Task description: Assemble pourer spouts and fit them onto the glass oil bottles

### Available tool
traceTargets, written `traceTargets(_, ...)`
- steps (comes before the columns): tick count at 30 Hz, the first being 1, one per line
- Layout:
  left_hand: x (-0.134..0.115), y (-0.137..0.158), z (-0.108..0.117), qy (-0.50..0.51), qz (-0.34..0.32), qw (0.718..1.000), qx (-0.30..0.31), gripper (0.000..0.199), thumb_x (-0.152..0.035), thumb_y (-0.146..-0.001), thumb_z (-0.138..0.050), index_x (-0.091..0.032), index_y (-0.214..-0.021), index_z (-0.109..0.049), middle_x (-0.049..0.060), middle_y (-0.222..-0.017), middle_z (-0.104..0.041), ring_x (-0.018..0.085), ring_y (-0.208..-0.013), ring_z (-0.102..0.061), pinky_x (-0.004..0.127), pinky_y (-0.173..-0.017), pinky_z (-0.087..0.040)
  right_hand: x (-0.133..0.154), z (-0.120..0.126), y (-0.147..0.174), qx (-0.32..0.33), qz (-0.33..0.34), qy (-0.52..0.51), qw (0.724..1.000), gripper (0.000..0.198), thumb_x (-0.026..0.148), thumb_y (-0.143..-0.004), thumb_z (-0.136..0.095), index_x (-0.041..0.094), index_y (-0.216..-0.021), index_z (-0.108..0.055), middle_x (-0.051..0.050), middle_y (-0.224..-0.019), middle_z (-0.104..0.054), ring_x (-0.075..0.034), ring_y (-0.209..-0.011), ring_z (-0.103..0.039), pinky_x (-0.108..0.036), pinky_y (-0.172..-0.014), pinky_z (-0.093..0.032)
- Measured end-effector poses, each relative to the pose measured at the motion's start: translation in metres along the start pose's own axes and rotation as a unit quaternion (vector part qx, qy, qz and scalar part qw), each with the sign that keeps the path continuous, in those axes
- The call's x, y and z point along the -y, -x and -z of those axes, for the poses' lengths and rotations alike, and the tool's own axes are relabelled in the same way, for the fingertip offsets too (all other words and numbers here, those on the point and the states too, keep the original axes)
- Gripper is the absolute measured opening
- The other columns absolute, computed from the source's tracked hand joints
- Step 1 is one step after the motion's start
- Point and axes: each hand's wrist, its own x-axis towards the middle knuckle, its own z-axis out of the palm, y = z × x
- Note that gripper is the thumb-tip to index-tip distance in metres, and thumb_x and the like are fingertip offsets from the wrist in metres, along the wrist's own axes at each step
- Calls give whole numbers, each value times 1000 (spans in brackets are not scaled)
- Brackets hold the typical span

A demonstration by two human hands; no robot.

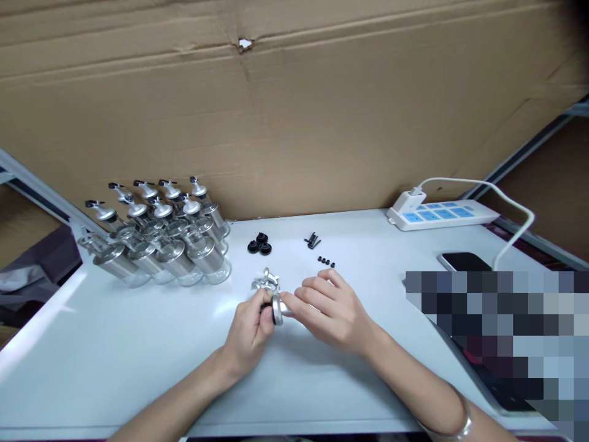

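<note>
My left hand is closed on a bottle pourer spout, its thumb and fingers around the black stopper end. From the right, my right hand pinches the narrow silver end of the same spout, its other fingers loosely curled. More silver pourer spouts lie just beyond my left hand, partly hidden by it. Farther back sit three black round stoppers. Right of them are several thin black pieces and a short row of tiny black caps.
Several glass bottles with steel sleeves stand at the left, some topped with silver spouts. A power strip with a white charger and cable lies at the back right, near a phone. Behind the white table rises a cardboard wall.
</note>
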Motion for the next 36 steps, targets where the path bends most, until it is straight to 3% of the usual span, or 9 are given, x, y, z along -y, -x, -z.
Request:
traceTargets(6,-7,-2,1,-17,-26,1000,-2,40,-50,-94,-25,-21,-69,-39,-5,-55,-38,10,-45,-31,22,-45,-29,-3,4,-5,13,-1,3,1000,13,18,-92,-48,15,-87,-60,1,-57,-56,-15,-65,-45,-32,-64,-30)
traceTargets(12,-8,-4,3,-9,-63,998,-13,41,-51,-95,-27,-21,-70,-39,-5,-55,-39,10,-45,-32,21,-46,-31,-4,8,-9,56,-29,-92,994,36,30,-98,-36,14,-75,-58,-3,-60,-55,-16,-63,-39,-30,-63,-29)
traceTargets(17,-4,-4,3,-18,-94,995,-17,37,-47,-96,-29,-21,-71,-37,-5,-57,-39,10,-46,-35,20,-46,-31,-3,9,-9,94,-91,-197,972,43,36,-98,-33,15,-71,-58,-2,-59,-53,-14,-60,-38,-29,-60,-28)
traceTargets(26,-5,-8,6,-88,-158,983,-17,36,-46,-96,-25,-22,-72,-35,-4,-56,-39,10,-46,-36,21,-46,-33,-2,12,-11,163,-225,-396,875,49,49,-97,-33,17,-62,-49,4,-56,-45,-10,-56,-41,-25,-62,-35)
traceTargets(36,-1,-12,8,-121,-267,955,-35,28,-38,-97,-28,-22,-76,-39,-3,-57,-43,12,-49,-37,22,-48,-33,-5,13,-8,248,-344,-523,739,49,54,-91,-40,19,-57,-32,5,-55,-28,-9,-54,-28,-24,-51,-23)
